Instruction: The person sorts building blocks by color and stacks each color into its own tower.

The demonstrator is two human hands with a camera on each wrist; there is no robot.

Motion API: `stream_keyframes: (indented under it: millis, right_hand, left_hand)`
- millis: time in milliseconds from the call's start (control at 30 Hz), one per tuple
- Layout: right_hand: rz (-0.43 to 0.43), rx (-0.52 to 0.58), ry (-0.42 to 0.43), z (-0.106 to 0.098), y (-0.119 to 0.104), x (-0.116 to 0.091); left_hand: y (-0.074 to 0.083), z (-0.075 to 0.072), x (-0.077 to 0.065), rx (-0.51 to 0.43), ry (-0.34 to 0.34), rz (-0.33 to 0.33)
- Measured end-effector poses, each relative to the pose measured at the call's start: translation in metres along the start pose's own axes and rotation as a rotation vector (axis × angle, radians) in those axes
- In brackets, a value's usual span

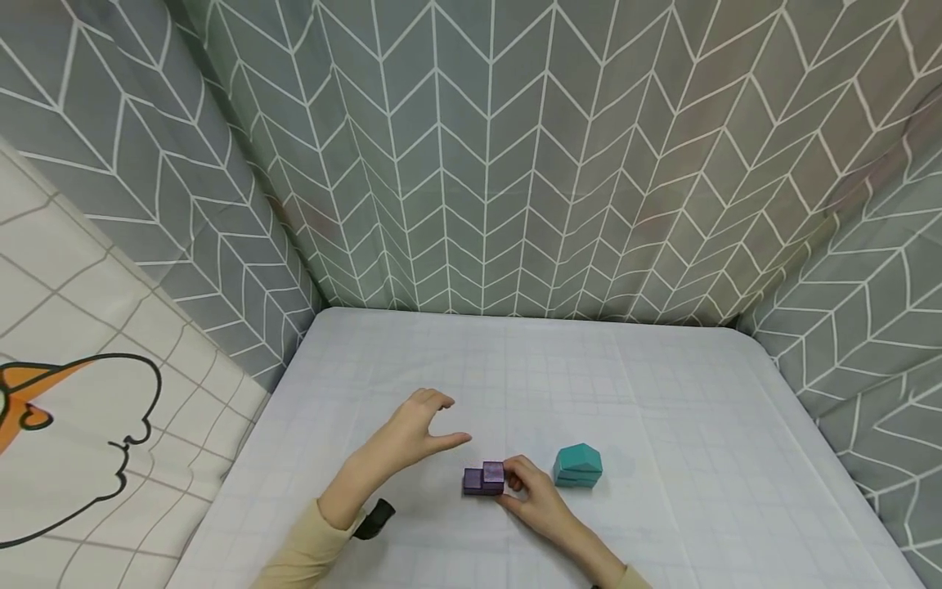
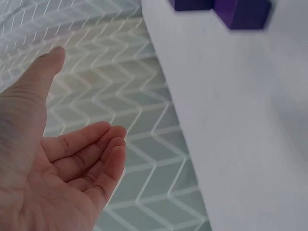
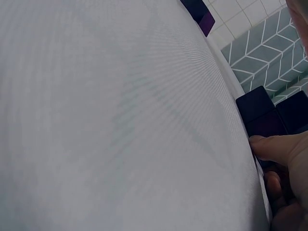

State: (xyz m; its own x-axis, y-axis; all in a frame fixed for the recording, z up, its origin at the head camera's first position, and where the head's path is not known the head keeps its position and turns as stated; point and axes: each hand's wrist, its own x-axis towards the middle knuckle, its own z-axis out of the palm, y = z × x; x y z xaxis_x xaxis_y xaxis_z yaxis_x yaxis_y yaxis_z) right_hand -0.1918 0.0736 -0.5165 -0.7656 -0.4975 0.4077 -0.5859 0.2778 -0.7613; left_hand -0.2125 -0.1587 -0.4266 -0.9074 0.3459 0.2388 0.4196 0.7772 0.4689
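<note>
A purple piece (image 1: 474, 480) built of joined cubes, with one cube raised at its right end, lies on the white table. My right hand (image 1: 537, 501) grips that right end between thumb and fingers; in the right wrist view the thumb (image 3: 272, 147) presses against the dark block (image 3: 262, 113). Up and left of the piece, my left hand (image 1: 415, 432) hovers with thumb and fingers spread apart, holding nothing. The left wrist view shows its palm (image 2: 62, 187) bare, and purple cubes (image 2: 245, 12) at the top edge.
A teal block (image 1: 578, 465) with a peaked top stands on the table (image 1: 559, 368) just right of my right hand. Grey chevron curtains (image 1: 486, 164) hang behind the table and at its sides. A black wrist device (image 1: 374, 519) sits by my left sleeve.
</note>
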Motion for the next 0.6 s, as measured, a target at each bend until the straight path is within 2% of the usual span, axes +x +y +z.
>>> stream_keyframes:
  millis: [167,300,433,600]
  right_hand:
    - [0.002,-0.006,0.020,0.003,0.000,-0.001]
    - [0.002,-0.002,0.024,0.004,0.000,-0.002]
    - [0.011,-0.005,0.024,0.004,0.001,-0.002]
    - [0.025,-0.026,0.025,0.003,0.003,-0.002]
  left_hand:
    - [-0.021,-0.023,-0.017,0.004,0.046,-0.092]
    - [-0.040,-0.033,-0.038,0.016,0.053,-0.186]
    - [-0.056,-0.033,-0.060,0.020,0.023,-0.267]
    - [-0.066,-0.025,-0.086,-0.002,-0.030,-0.373]
